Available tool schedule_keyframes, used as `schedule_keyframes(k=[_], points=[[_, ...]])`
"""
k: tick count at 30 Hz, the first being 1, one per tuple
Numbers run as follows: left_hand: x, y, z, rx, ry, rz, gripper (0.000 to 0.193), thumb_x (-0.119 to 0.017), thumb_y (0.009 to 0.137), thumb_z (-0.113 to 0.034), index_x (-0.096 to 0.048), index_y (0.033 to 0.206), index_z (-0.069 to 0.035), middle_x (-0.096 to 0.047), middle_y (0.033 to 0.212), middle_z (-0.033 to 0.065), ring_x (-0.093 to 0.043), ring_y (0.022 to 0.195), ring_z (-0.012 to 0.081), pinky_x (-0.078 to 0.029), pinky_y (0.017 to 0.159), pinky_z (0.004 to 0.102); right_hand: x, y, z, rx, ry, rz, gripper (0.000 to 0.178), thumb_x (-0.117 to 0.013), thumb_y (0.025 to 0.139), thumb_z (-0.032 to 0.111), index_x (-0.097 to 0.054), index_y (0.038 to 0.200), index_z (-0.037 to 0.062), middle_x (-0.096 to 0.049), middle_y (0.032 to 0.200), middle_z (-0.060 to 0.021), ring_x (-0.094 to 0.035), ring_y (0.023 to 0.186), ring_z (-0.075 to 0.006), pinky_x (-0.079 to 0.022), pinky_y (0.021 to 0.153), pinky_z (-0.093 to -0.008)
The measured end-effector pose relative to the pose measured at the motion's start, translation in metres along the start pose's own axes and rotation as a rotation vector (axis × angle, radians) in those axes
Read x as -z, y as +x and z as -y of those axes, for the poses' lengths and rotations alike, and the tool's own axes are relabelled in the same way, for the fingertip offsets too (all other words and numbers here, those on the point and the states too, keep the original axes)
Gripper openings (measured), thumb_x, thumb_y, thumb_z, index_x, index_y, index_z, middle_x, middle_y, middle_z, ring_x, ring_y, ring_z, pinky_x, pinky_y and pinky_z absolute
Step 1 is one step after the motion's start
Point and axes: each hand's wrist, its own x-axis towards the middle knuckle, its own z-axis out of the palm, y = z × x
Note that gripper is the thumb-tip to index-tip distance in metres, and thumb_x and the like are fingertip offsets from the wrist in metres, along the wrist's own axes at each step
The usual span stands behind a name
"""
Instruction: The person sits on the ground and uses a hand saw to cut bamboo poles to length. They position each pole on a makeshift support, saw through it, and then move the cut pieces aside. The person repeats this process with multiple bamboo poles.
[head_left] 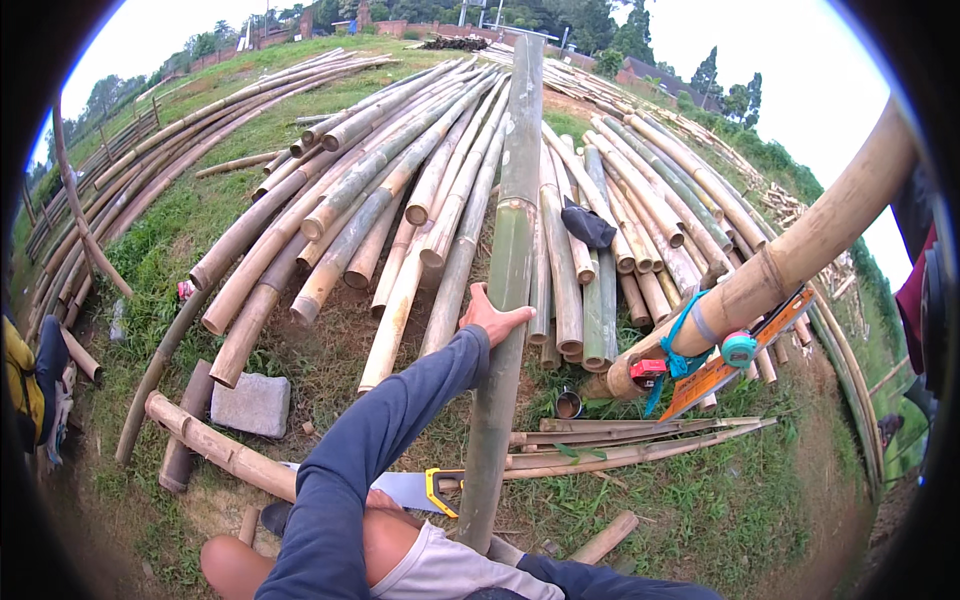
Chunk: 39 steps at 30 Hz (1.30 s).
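The left hand [492, 315] grips a thick green bamboo pole [512, 245] partway up, fingers wrapped at its left side and thumb laid across the front; the pole runs through the middle of the view, from near the person's lap out over the stacked bamboo [345, 200]. Of the right hand [506, 551] only a sliver seems to show by the pole's near end, so I cannot tell what its fingers do. The pole could roll or swing if that one visible grip slackens, since the stem is round and long, and a slip at the near end could knock the legs. The handsaw [405, 490] (yellow-and-black handle beside the pole, blade right against the bare leg) looks the worse hazard: a shift of knee or pole might drag skin along its edge. The slanting bamboo post [770, 270] on the right carries tools bound with blue cord [688, 335], which could drop if the tie loosens. As for writing, the orange strip [735, 355] there bears dark lettering, and the red case [648, 369] beside it has pale marks too small to make out; the teal round case [738, 348] shows no legible print.
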Motion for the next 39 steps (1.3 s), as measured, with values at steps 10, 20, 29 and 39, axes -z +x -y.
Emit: schedule_keyframes(k=[10,20,29,39], points=[[0.042,-0.043,0.102,0.007,0.035,0.338,0.112,-0.089,0.089,-0.031,-0.016,0.166,0.000,-0.065,0.134,0.0306,-0.071,0.121,0.0345,-0.057,0.105,0.0446,-0.075,0.023,0.078,0.316,0.276,0.278,0.034,-0.069,0.100,0.032,-0.064,0.120,0.0052,-0.063,0.104,-0.0135,-0.059,0.097,-0.0249,-0.053,0.068,-0.0294],[0.221,-0.171,0.092,-0.090,0.749,0.692,0.085,-0.085,0.091,-0.037,-0.040,0.158,-0.008,-0.075,0.116,0.0209,-0.076,0.111,0.0347,-0.060,0.096,0.0451,-0.257,0.053,0.272,1.221,-1.599,-0.428,0.053,-0.055,0.105,0.049,-0.068,0.132,0.0040,-0.076,0.119,-0.0170,-0.070,0.117,-0.0310,-0.058,0.094,-0.0487],[0.423,-0.365,0.128,0.333,0.376,-0.085,0.074,-0.086,0.089,-0.016,-0.050,0.152,-0.004,-0.072,0.120,0.0213,-0.075,0.105,0.0274,-0.060,0.093,0.0402,-0.242,0.055,0.293,1.264,-0.675,-0.164,0.037,-0.056,0.108,0.031,-0.069,0.135,0.0082,-0.072,0.129,-0.0178,-0.070,0.114,-0.0356,-0.059,0.092,-0.0501],[0.442,-0.571,0.206,0.992,0.239,-0.204,0.074,-0.085,0.095,-0.035,-0.052,0.157,-0.011,-0.072,0.123,0.0108,-0.069,0.109,0.0205,-0.057,0.092,0.0405,-0.417,0.058,0.524,2.153,-1.706,-1.573,0.073,-0.059,0.097,0.039,-0.047,0.157,0.0003,-0.040,0.161,-0.0313,-0.037,0.151,-0.0492,-0.026,0.129,-0.0566]])
